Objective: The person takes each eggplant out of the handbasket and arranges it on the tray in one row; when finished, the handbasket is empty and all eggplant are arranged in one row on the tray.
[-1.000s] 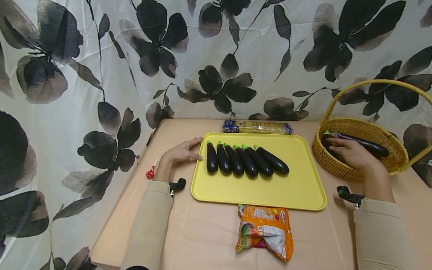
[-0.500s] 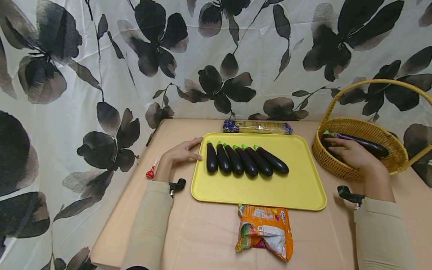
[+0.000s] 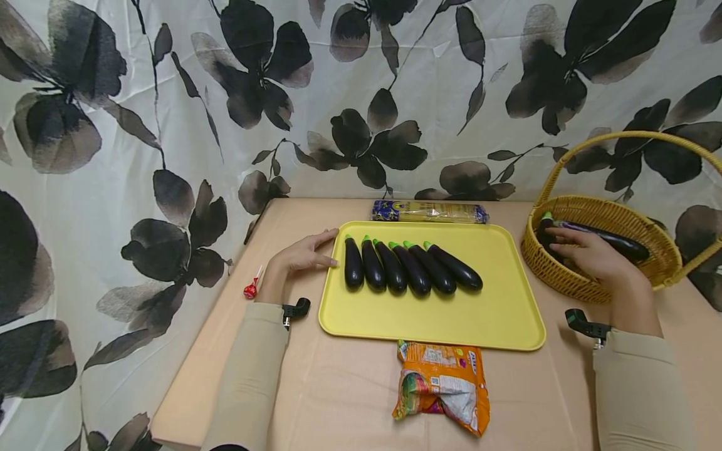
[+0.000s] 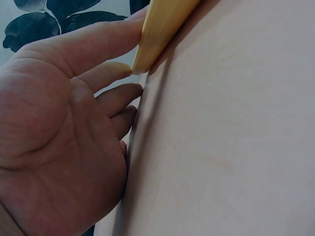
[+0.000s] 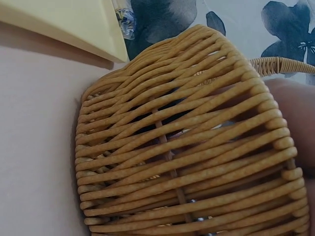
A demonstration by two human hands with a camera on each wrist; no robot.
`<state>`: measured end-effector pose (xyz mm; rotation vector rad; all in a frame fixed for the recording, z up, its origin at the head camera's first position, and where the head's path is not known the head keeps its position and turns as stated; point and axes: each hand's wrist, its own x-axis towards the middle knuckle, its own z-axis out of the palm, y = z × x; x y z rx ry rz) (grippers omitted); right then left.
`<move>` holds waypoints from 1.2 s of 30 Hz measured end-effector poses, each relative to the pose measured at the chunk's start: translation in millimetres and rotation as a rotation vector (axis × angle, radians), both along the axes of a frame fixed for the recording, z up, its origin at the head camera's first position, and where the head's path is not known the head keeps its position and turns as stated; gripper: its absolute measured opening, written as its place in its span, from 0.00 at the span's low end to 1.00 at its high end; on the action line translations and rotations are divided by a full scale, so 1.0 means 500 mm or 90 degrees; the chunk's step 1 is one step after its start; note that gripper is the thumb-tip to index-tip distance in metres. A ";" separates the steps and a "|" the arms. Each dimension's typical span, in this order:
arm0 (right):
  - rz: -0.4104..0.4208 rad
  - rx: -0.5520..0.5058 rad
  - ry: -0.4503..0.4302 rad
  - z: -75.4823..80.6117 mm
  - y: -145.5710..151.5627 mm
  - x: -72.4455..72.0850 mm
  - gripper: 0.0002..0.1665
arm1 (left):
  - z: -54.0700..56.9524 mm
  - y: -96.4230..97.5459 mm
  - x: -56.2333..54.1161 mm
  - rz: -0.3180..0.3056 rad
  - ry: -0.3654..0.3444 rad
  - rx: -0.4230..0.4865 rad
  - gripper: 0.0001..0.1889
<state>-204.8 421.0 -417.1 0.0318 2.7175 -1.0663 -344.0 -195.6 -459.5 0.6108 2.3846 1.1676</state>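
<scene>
At the left rim of a yellow tray (image 3: pixel 429 319), my left hand (image 3: pixel 296 257) rests with fingers extended; the left wrist view shows thumb and fingertips touching the tray's edge (image 4: pixel 160 34). A row of several dark purple eggplants (image 3: pixel 414 269) with green stem ends lies on the tray. My right hand (image 3: pixel 592 257) is inside the wicker basket (image 3: pixel 570 282), gripping an eggplant (image 3: pixel 544 232) by the left inner wall. Another eggplant (image 3: pixel 612 240) lies behind the hand. In the right wrist view the basket's woven side (image 5: pixel 182 147) hides most of the hand and its hold.
Behind the tray lies a clear and blue pack of what looks like pasta (image 3: pixel 430 212). An orange snack bag (image 3: pixel 442 385) lies at the tray's front edge. A red lollipop (image 3: pixel 251 289) is left of my left wrist. The basket's handle (image 3: pixel 626 136) arches high.
The eggplant in my right hand has risen very slightly, its green end now a little higher against the basket wall. My left hand and the tray stay put.
</scene>
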 end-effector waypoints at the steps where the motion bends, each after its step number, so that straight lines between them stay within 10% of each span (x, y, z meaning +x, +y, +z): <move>1: -0.004 -0.009 -0.002 0.000 0.000 0.000 0.35 | 0.000 0.000 0.000 0.001 0.000 0.000 0.52; 36: -0.081 -0.152 0.110 0.042 0.008 0.026 0.36 | 0.004 0.001 0.000 0.001 -0.002 0.002 0.53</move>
